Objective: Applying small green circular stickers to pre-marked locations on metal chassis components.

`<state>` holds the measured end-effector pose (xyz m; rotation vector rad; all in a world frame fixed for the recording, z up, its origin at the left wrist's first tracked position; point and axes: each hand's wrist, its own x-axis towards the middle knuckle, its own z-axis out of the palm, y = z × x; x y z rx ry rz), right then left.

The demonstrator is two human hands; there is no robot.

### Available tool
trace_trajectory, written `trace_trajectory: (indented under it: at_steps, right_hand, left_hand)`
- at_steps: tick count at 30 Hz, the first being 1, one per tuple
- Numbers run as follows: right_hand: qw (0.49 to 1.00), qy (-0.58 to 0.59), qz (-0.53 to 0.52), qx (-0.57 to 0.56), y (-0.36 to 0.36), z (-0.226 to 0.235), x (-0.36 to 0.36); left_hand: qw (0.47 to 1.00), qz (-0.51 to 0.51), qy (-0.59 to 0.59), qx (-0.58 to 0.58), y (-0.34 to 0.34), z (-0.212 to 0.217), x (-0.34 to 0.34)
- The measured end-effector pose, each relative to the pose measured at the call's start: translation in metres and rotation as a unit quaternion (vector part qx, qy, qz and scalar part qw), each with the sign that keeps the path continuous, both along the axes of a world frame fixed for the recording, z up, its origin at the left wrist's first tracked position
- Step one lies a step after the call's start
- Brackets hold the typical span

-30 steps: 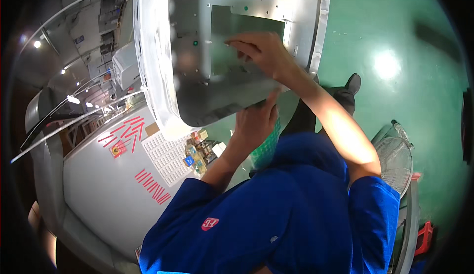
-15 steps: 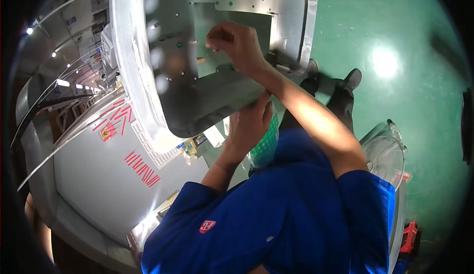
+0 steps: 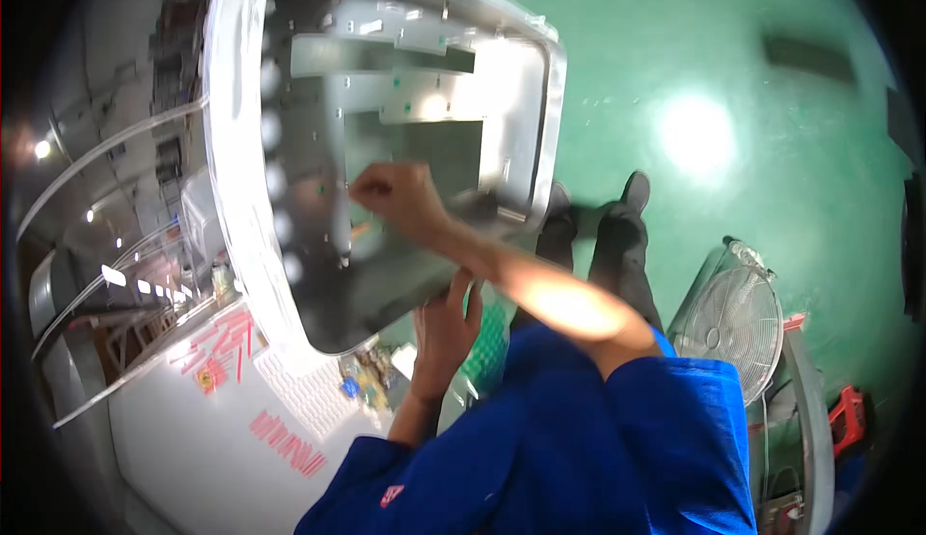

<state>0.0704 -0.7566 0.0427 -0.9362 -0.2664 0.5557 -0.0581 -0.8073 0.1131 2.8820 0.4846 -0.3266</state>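
A large grey metal housing (image 3: 386,318) with a pale rim stands tilted in front of me, its inner plate dotted with small studs and holes. Over that plate my right hand (image 3: 397,197) is closed in a pinch; blur hides what, if anything, sits between the fingertips. A small orange-brown piece (image 3: 361,231) shows just below it. My left hand (image 3: 444,332) is at the housing's near edge, thumb and forefinger stretched upward and apart, partly behind my right forearm. Beside it hangs a green, bubbly-textured plastic bag (image 3: 487,347).
On the left, a grey worktable (image 3: 183,458) carries rows of red strips (image 3: 287,443), a white gridded tray (image 3: 304,390) and small bagged parts (image 3: 367,385). To the right are a round floor fan (image 3: 728,328) and a red object (image 3: 849,421) on the green floor (image 3: 666,255).
The whole view has shifted, so the housing and both hands appear lower and further left. My right hand stays pinched over the same part of the plate; the left stays at the edge.
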Motion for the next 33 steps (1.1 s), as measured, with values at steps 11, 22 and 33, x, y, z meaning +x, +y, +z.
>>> trace_trajectory:
  at_steps: [11, 22, 33]
  right_hand:
    - [0.994, 0.019, -0.110, 0.002, -0.043, 0.037, 0.028]
    - [0.955, -0.145, -0.209, -0.154, -0.053, 0.080, 0.026]
    - [0.894, 0.413, -0.171, 0.032, -0.061, -0.003, 0.012]
  left_hand:
    - [0.999, -0.035, 0.030, -0.025, -0.020, 0.032, 0.018]
    - [0.991, -0.102, -0.022, -0.089, -0.010, 0.075, 0.005]
    - [0.973, -0.108, -0.041, -0.198, -0.017, 0.105, -0.030]
